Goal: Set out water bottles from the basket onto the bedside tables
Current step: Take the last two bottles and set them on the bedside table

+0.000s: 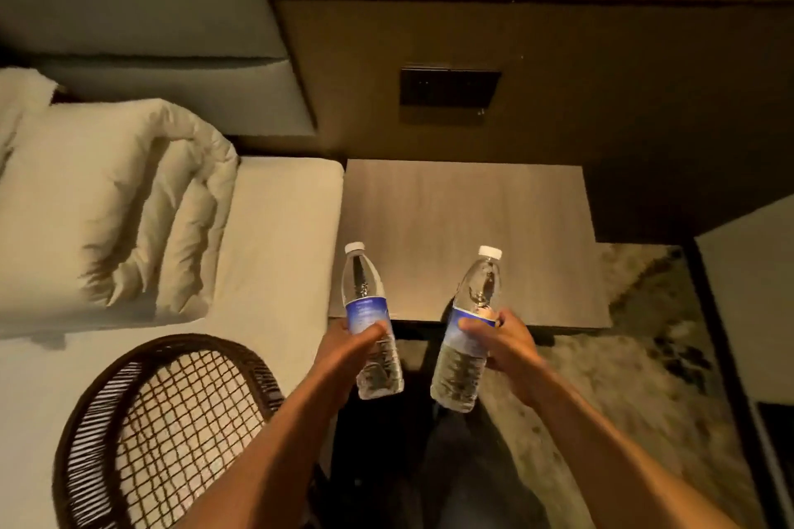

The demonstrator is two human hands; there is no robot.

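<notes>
- Left hand (352,339) wrapped round the label of one water bottle (370,322), held up in front of the near edge of the bedside table (464,219).
- Right hand (505,339) gripping a second bottle (468,326) the same way, cap tilted right.
- Wicker basket (172,421) resting on the bed (279,228), cut off by the bottom edge and partly hidden by the left forearm.
- Dark wall panel (449,87) too dim to read.
- Label print blurred.

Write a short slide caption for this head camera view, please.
Each hand, left and right, holds a clear blue-labelled plastic water bottle near the grey wooden bedside table.
</notes>
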